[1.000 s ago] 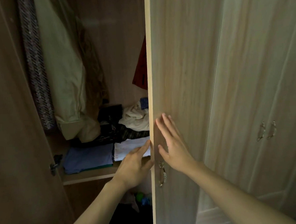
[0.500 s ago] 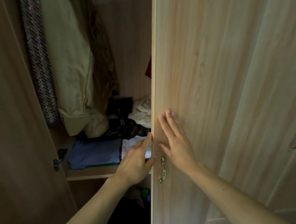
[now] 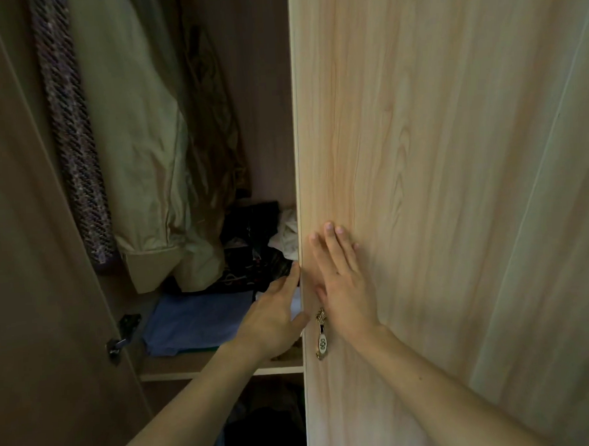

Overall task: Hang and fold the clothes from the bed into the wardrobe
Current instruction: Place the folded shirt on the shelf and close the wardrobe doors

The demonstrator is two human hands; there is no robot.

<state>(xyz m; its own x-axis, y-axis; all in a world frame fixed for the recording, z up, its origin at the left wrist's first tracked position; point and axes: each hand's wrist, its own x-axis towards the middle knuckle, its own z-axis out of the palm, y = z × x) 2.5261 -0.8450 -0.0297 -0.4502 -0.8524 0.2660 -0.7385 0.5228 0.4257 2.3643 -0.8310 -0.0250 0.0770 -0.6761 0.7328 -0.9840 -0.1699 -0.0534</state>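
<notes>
The light wood wardrobe door (image 3: pixel 419 148) stands partly ajar and fills the right half of the view. My right hand (image 3: pixel 344 285) presses flat on its front, fingers straight, just above the brass handle (image 3: pixel 321 334). My left hand (image 3: pixel 274 316) lies along the door's left edge with straight fingers touching it. Inside the wardrobe hang a beige jacket (image 3: pixel 139 145) and a dark patterned garment (image 3: pixel 74 142). On the shelf (image 3: pixel 222 373) lie a folded blue cloth (image 3: pixel 196 321), dark clothes (image 3: pixel 253 245) and a white bundle (image 3: pixel 287 240).
The other wardrobe door (image 3: pixel 33 270) is swung open on the left, with a metal hinge (image 3: pixel 121 337) on its inner face. Below the shelf lies a dark pile of clothes (image 3: pixel 263 432). A second closed door panel (image 3: pixel 562 277) is at far right.
The door has swung further left, narrowing the gap; the red garment and most of the white bundle are now hidden behind it. Both hands have stayed on the door.
</notes>
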